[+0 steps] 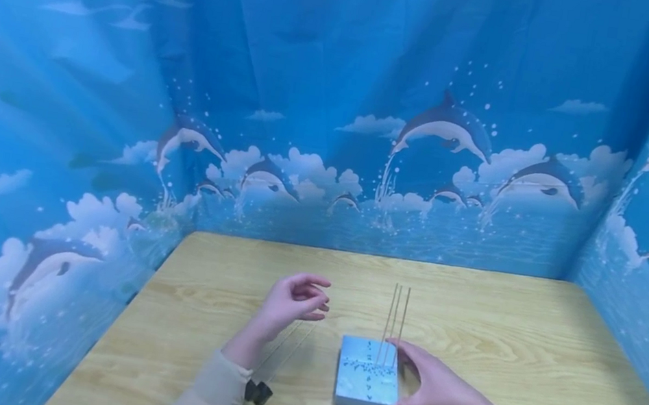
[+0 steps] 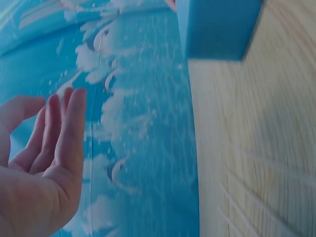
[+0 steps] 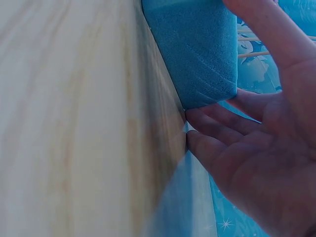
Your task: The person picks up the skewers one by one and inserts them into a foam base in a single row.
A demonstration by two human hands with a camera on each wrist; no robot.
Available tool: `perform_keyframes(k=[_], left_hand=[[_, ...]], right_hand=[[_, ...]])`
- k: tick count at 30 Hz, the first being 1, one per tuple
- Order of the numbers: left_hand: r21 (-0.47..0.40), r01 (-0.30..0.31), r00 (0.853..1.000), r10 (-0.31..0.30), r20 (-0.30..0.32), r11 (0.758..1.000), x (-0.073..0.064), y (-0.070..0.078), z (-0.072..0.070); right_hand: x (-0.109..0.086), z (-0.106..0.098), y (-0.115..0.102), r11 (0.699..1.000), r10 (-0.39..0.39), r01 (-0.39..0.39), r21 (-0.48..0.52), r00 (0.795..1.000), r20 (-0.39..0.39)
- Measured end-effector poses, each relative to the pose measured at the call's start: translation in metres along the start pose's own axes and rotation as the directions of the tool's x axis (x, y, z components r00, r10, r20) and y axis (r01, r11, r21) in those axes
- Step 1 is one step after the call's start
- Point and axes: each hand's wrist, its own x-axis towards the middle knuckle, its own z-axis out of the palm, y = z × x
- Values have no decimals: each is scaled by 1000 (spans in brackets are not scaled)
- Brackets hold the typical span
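A blue foam block [image 1: 358,384] with dark marks across its top lies on the table. Three thin wooden sticks [image 1: 393,323] stand upright in its right part. My right hand [image 1: 438,385] holds the block by its right side, thumb at the near corner and index finger at the far edge; in the right wrist view its other fingers [image 3: 212,143] reach down to the table. To the left of the block, my left hand [image 1: 292,298] hovers over the table with loosely bent fingers and holds nothing. Below it lie several loose sticks [image 2: 247,207], partly hidden by the wrist in the head view.
The light wood-grain table [image 1: 500,324] spreads around the block. Blue curtains [image 1: 327,92] printed with dolphins and clouds hang behind the table and on both sides. A bright reflection lies on the tabletop in front of the block.
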Motion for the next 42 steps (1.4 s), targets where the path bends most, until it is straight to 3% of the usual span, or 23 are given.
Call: perform_keyframes(k=[8,19,26,32,39,42], left_hand=[[30,168,982,-170,77,985,-3,-3,-42],[102,300,951,-306,47,948,3,-15,-85],[119,379,918,-389,75,918,2,-35,-98],[157,404,908,-416,52,901,3,-43,-103],[184,453,881,-470,60,873,8,-49,-108],[196,460,876,-479,56,866,10,-51,-109]], right_hand=[[-1,0,-1,1000,-3,3,-10,1000,-4],[-1,-1,-1,1000,-4,4,-1,1000,-11],[-1,-1,-3,1000,-12,12,-3,1000,-3],[-1,0,-2,1000,7,-7,8,1000,-9],[-1,2,0,1000,4,-4,18,1000,-7],[-1,2,-1,1000,3,-3,23,1000,-12]])
